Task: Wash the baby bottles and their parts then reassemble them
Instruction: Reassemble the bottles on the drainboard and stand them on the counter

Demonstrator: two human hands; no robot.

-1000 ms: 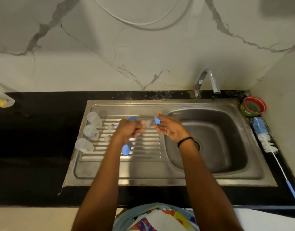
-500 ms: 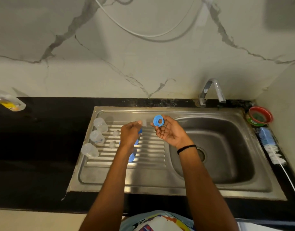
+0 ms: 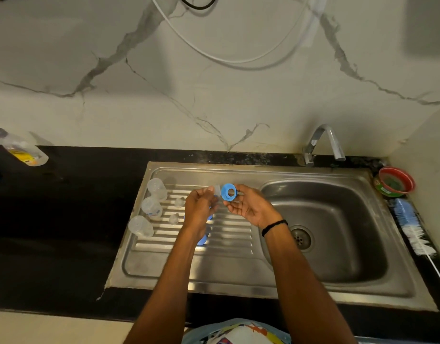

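Observation:
Above the ribbed drainboard [image 3: 228, 229] my right hand [image 3: 251, 207] holds a blue screw ring [image 3: 228, 192] upright, its hole facing me. My left hand [image 3: 199, 209] pinches a clear teat [image 3: 216, 189] right beside the ring, touching its left side. Three clear bottles [image 3: 157, 189] [image 3: 151, 207] [image 3: 140, 226] stand in a row at the drainboard's left edge. Two clear teats [image 3: 179, 201] [image 3: 174, 218] lie next to them. Another blue part [image 3: 203, 238] shows under my left wrist, mostly hidden.
The steel sink basin [image 3: 338, 219] with its drain lies to the right, the tap [image 3: 323, 142] behind it. A bottle brush [image 3: 410, 227] and a red bowl [image 3: 395, 182] sit on the right counter. A soap bottle [image 3: 17, 150] lies far left on the black counter [image 3: 52, 219].
My hands came closer together, bringing the teat against the blue ring. The ring turned from blurred motion to facing me. The camera view shifted downward relative to the sink.

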